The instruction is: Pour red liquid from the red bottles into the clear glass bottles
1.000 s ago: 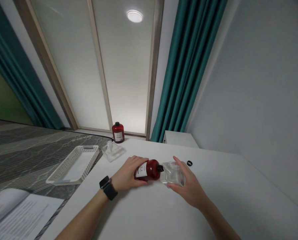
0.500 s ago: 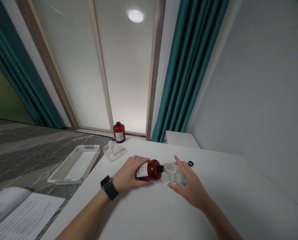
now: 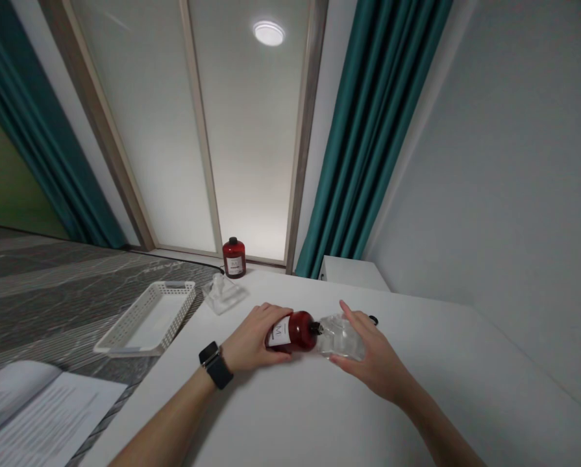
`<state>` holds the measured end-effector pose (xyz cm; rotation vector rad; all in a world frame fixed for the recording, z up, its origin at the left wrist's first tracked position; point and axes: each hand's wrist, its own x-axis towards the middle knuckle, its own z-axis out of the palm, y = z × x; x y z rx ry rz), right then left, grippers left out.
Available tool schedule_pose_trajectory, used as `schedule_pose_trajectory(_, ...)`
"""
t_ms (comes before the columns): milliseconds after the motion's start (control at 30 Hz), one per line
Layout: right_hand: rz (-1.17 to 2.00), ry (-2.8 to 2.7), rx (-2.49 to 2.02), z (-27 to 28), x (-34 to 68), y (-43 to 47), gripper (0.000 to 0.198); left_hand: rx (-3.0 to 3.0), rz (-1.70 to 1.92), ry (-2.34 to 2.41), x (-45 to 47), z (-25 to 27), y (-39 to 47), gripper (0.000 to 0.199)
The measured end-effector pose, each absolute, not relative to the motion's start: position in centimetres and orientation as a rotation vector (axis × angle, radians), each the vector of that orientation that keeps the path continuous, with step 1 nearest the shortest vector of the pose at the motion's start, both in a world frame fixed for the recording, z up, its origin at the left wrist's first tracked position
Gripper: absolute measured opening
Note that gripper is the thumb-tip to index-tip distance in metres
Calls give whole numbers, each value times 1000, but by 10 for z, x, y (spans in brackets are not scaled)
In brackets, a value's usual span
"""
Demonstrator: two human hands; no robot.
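Note:
My left hand (image 3: 257, 337), with a black watch at its wrist, is closed around a dark red bottle (image 3: 302, 331) that has a white label. The bottle is tilted over on its side, its black neck pointing right. At that neck is the mouth of a clear bottle (image 3: 339, 338), also lying sideways; whether the two touch I cannot tell. Fingers and thumb of my right hand (image 3: 375, 357) grip the clear bottle from its right end. Behind the right fingers a small black ring-shaped cap (image 3: 373, 320) lies on the white table (image 3: 290, 415), partly covered.
At the table's far left corner stands a second red bottle (image 3: 234, 258) with a dark cap. Close by is a clear plastic piece (image 3: 223, 295). Further left are a white basket (image 3: 173, 324) and an open book (image 3: 71, 408). A white cabinet (image 3: 353, 272) stands behind the table.
My right hand and the clear bottle have shifted slightly right, and the hand now covers part of the black ring. The left hand keeps its hold on the red bottle.

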<state>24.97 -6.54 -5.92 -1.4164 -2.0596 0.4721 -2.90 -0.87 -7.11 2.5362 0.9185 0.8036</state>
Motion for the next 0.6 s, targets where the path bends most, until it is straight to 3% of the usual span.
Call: schedule_pose_trajectory(600, 542, -2164, -1445, -23, 257, -65, 87, 2354, 886, 914, -19, -79, -14, 75)
